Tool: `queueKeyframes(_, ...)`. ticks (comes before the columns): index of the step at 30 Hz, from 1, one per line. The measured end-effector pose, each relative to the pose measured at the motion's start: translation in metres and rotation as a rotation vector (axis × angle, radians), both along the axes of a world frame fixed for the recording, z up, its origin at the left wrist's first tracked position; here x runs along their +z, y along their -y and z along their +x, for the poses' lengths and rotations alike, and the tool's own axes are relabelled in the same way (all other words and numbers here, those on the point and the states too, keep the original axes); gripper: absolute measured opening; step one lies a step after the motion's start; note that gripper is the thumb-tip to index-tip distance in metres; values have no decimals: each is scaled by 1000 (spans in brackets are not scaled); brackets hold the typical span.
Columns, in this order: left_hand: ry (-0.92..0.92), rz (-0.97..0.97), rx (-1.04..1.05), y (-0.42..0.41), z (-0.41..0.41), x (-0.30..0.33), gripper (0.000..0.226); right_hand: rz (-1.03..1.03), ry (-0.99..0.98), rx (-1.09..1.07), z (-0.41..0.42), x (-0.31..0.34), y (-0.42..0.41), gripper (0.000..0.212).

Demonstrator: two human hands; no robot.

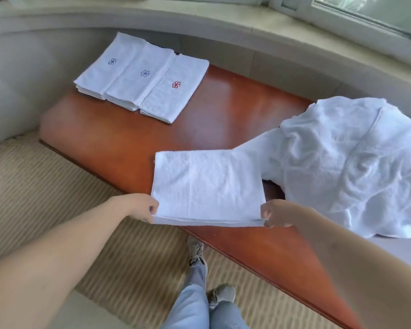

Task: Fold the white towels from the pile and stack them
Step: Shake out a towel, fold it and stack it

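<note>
You have 3 stacks of folded towels [140,77] done; your left hand [144,207] and right hand [274,213] pinch a half-folded towel [207,186], the pile [356,162] remains.

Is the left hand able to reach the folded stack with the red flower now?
Probably not yet: the left hand pinches a corner of the towel, and the red-flower stack lies at the table's far end, though nothing blocks the way.

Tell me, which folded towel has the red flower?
The rightmost stack's top towel, the one nearest the unfolded pile. Its flower is red; the two stacks left of it show blue flowers.
</note>
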State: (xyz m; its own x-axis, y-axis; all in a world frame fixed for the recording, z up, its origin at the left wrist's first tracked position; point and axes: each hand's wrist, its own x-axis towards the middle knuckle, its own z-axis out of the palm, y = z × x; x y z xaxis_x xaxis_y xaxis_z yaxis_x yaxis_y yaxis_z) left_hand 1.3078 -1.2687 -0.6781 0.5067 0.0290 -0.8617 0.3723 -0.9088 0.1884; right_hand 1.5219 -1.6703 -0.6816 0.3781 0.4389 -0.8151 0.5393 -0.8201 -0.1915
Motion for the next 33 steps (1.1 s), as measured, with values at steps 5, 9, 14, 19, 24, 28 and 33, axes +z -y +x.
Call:
queueKeyframes(5, -38, -4, 80, -10, 11, 31, 19, -38, -53, -51, 13, 27, -24, 21)
queueKeyframes(9, 108, 32, 112, -34, 33, 37, 21, 135, 35, -261, 43, 25, -40, 14)
queueKeyframes(14, 335, -41, 321, -66, 66, 20, 17, 344, 144, -539, 79, 3, -61, 7)
queueKeyframes(19, 468, -101, 535, -90, 96, -16, 11, 455, 203, -795, 101, -34, -86, 9)
queueKeyframes(24, 483, -100, 714, -93, 104, -77, 3, 435, 243, -813, 105, -86, -98, 14)
queueKeyframes(28, 489, -90, 809, -95, 96, -100, 4, 434, 241, -874, 105, -101, -96, 30)
queueKeyframes(33, 483, -68, 851, -97, 93, -107, 23, 432, 269, -895, 105, -105, -100, 32)
